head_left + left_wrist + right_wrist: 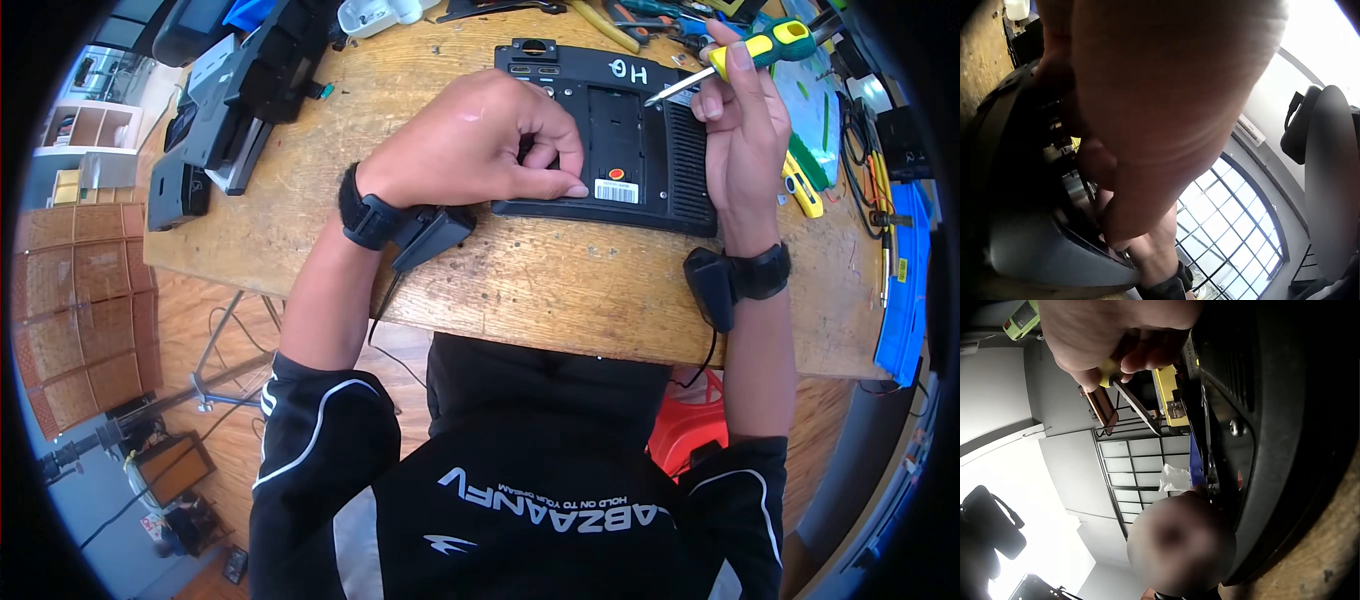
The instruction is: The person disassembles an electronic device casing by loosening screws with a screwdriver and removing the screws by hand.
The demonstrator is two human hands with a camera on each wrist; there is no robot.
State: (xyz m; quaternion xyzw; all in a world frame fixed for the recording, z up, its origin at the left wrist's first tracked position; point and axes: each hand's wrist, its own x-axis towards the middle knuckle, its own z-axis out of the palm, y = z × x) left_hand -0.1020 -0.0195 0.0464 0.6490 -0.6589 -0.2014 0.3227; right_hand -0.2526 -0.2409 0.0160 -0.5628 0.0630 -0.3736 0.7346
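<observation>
A black flat device [640, 215] with a ribbed right side, a barcode label [616, 191] and "HQ" lettering lies on the wooden table. Over its left part is the left hand [490, 140], fingers curled, thumb and index tips close together at the device's surface near the label; whether they pinch something small cannot be told. The right hand [745, 140] holds a green and yellow screwdriver [765, 50] by its handle, above the device's right side. Its metal shaft slants down left over the device. In the right wrist view the screwdriver shaft [1137, 407] points away from the fingers, and a screw [1234, 428] shows on the device.
Black equipment [270, 75] is stacked at the table's left. A white tray [380, 14] stands at the back. Right of the right hand lie a yellow cutter [802, 188], cables and a blue case [908, 285]. Tools crowd the back right. The table's front edge is near the person.
</observation>
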